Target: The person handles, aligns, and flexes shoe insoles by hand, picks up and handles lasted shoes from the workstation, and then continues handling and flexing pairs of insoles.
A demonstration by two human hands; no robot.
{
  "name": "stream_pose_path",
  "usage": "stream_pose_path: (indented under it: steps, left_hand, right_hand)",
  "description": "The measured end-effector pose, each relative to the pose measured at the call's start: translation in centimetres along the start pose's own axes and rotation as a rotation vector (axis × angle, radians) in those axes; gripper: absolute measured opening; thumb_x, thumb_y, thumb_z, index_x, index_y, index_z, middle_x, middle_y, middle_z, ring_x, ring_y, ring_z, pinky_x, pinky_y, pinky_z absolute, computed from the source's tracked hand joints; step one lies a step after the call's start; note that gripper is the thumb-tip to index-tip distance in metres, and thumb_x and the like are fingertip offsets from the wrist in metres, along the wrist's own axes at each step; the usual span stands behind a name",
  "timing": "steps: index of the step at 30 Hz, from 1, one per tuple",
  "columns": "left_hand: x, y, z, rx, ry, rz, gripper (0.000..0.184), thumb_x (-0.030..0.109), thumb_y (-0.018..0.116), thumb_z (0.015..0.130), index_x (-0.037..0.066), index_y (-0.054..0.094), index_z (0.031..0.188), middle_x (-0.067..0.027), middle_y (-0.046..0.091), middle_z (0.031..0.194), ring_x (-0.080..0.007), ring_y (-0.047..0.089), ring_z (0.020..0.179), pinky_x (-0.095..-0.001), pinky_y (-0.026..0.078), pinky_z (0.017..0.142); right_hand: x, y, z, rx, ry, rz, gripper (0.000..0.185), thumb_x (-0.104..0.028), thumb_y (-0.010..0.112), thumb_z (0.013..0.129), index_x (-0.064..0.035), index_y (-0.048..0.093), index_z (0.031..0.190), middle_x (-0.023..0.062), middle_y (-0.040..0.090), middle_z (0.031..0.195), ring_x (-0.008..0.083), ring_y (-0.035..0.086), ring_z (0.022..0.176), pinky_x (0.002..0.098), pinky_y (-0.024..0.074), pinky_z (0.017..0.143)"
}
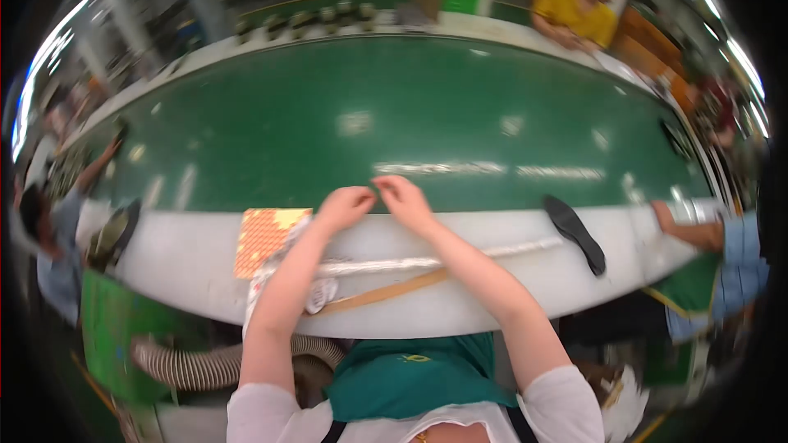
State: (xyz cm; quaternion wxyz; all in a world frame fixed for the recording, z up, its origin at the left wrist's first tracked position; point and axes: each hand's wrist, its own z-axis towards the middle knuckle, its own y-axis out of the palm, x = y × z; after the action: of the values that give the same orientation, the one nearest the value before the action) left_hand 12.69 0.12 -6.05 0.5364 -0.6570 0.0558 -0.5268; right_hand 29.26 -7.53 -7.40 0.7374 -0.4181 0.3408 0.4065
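My left hand (348, 206) and my right hand (400, 197) are close together over the near edge of the green belt (271, 115). The fingers of both are curled inward; anything between them is too small or blurred to make out. Below and left of my left hand, an orange and yellow patterned sheet (261, 238) lies on the white table edge (197, 262). A silvery strip (377, 266) and a tan strip (386, 292) run across the white surface beneath my forearms. Off to the right lies a black shoe sole (575, 234).
A person in yellow (579, 12) is across the belt. Other people stand at the left (56, 230) and right (730, 254); the right one's arm rests on the table. A shoe (115, 236) is at the far left. A ribbed hose (189, 365) hangs below the table.
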Motion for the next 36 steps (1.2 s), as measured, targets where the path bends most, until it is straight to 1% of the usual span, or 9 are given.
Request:
stream_pose_path:
  steps: [5, 8, 9, 10, 12, 15, 23, 28, 36]
  left_hand:
    - [0.9, 0.2, 0.2, 0.118, -0.016, -0.096, 0.021, 0.014, 0.058, 0.085, 0.007, 0.064, 0.104, -0.0070, 0.062, 0.082, -0.0177, 0.057, 0.064, -0.0302, 0.046, 0.062]
    - [1.1, -0.4, -0.1, 0.156, -0.010, -0.090, 0.024, 0.013, 0.058, 0.085, 0.009, 0.062, 0.108, -0.0051, 0.058, 0.083, -0.0150, 0.051, 0.060, -0.0283, 0.045, 0.059]
    - [1.4, -0.5, -0.1, 0.160, -0.010, -0.089, 0.023, 0.013, 0.058, 0.085, 0.008, 0.063, 0.107, -0.0056, 0.058, 0.084, -0.0153, 0.052, 0.061, -0.0283, 0.045, 0.059]
    - [1.4, -0.3, -0.1, 0.161, -0.013, -0.093, 0.022, 0.012, 0.058, 0.085, 0.008, 0.063, 0.106, -0.0061, 0.058, 0.084, -0.0156, 0.052, 0.061, -0.0283, 0.045, 0.060]
    - [0.3, 0.3, 0.1, 0.177, 0.064, -0.063, 0.020, 0.013, 0.059, 0.085, 0.008, 0.064, 0.104, -0.0074, 0.058, 0.084, -0.0167, 0.053, 0.063, -0.0286, 0.045, 0.060]
    - [0.5, 0.4, 0.1, 0.156, 0.067, -0.069, 0.019, 0.013, 0.058, 0.086, 0.007, 0.065, 0.103, -0.0089, 0.059, 0.086, -0.0174, 0.055, 0.064, -0.0284, 0.046, 0.061]
    - [2.1, 1.1, -0.1, 0.000, 0.010, 0.057, 0.025, 0.017, 0.056, 0.087, 0.008, 0.063, 0.109, -0.0086, 0.061, 0.100, -0.0200, 0.059, 0.079, -0.0312, 0.047, 0.070]
    - [15.1, 1.8, 2.8, -0.332, 0.238, 0.131, 0.035, 0.025, 0.056, 0.087, 0.008, 0.059, 0.118, -0.0119, 0.058, 0.117, -0.0251, 0.059, 0.097, -0.0340, 0.048, 0.080]
    - [21.3, 20.7, 16.7, -0.306, 0.308, -0.148, 0.056, 0.037, 0.054, 0.088, 0.000, 0.047, 0.130, -0.0213, 0.053, 0.126, -0.0322, 0.053, 0.113, -0.0371, 0.042, 0.095]
  right_hand:
    - [-7.7, -6.7, -0.1, 0.223, -0.056, -0.032, 0.040, -0.008, 0.055, 0.084, -0.0068, 0.052, 0.124, 0.0040, 0.055, 0.081, 0.0112, 0.052, 0.074, 0.0267, 0.0452, 0.070]
    - [-14.6, -13.1, -1.6, 0.415, -0.401, 0.056, 0.035, -0.006, 0.052, 0.084, -0.0028, 0.056, 0.119, -0.0023, 0.048, 0.064, 0.0055, 0.043, 0.057, 0.0214, 0.0392, 0.054]
    - [-17.9, -15.3, -3.3, 0.420, -0.389, 0.112, 0.034, -0.017, 0.046, 0.088, 0.0019, 0.056, 0.114, -0.0049, 0.041, 0.065, 0.0065, 0.036, 0.056, 0.0229, 0.0318, 0.051]
    - [-19.5, -17.3, -5.0, 0.435, -0.526, 0.299, 0.027, -0.006, 0.049, 0.085, 0.0010, 0.060, 0.109, -0.0031, 0.045, 0.065, 0.0051, 0.042, 0.057, 0.0219, 0.0357, 0.051]
    - [-23.7, -19.8, -7.6, 0.299, -0.845, 0.321, 0.020, -0.024, 0.050, 0.087, -0.0061, 0.056, 0.091, -0.0052, 0.041, 0.060, 0.0046, 0.036, 0.051, 0.0230, 0.0280, 0.046]
    - [-29.9, -21.3, -11.3, 0.328, -1.170, 0.118, 0.038, -0.054, 0.052, 0.086, -0.0213, 0.047, 0.068, -0.0090, 0.036, 0.054, 0.0048, 0.029, 0.046, 0.0217, 0.0223, 0.044]
    - [-34.0, -25.2, -20.1, 0.535, -1.057, -0.182, 0.035, -0.036, 0.061, 0.070, -0.0208, 0.035, 0.051, -0.0101, 0.027, 0.050, 0.0053, 0.019, 0.042, 0.0193, 0.0177, 0.041]
    - [-36.0, -24.7, -22.5, 0.660, -1.141, -0.054, 0.030, -0.021, 0.058, 0.065, -0.0192, 0.033, 0.049, -0.0112, 0.029, 0.048, 0.0041, 0.021, 0.039, 0.0186, 0.0198, 0.039]
    - [-38.0, -25.9, -25.9, 0.622, -1.000, -0.284, 0.024, -0.012, 0.050, 0.062, -0.0164, 0.031, 0.049, -0.0103, 0.031, 0.044, 0.0051, 0.020, 0.038, 0.0187, 0.0175, 0.041]
